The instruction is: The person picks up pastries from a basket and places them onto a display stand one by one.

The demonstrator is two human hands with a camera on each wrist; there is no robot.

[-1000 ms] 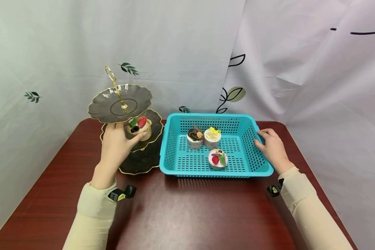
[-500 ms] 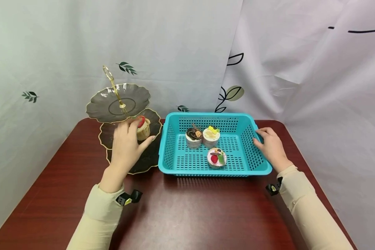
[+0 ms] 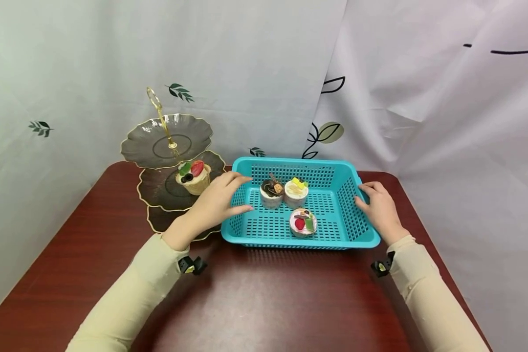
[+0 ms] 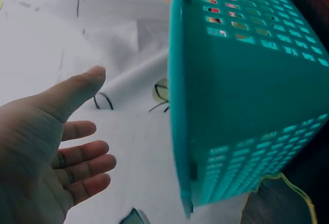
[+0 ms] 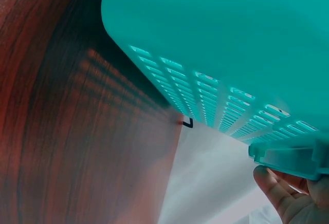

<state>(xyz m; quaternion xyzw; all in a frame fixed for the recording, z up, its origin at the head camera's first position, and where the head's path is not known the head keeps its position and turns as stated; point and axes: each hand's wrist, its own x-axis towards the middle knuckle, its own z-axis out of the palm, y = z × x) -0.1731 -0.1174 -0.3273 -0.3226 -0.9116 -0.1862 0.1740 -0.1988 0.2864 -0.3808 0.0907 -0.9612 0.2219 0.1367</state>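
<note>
My left hand (image 3: 218, 203) is over the left rim of a turquoise plastic basket (image 3: 264, 243), thumb and fingers spread. In the left wrist view that hand (image 4: 61, 147) holds nothing, apart from the basket's side (image 4: 226, 90). At the basket's right end my right hand (image 3: 380, 209) grips the rim; in the right wrist view its fingers (image 5: 272, 185) are against the rim. Inside the basket are a chocolate-topped cupcake (image 3: 272, 192), a yellow-topped cupcake (image 3: 296, 192) and a cupcake with a red berry (image 3: 302, 223). A fruit-topped cupcake (image 3: 195, 178) is on the middle plate of the tiered stand.
The dark tiered cake stand (image 3: 147, 142) with gold edges stands left of the basket, close against it. Its lower plate (image 3: 160, 220) is partly behind my left arm. A brown wooden table (image 3: 273, 298) lies beneath, with a pale curtain (image 3: 246, 73) behind.
My left hand has moved right, from beside the fruit-topped cupcake on the stand to above the basket's left rim. That cupcake stays on the middle plate. My right hand stays at the basket.
</note>
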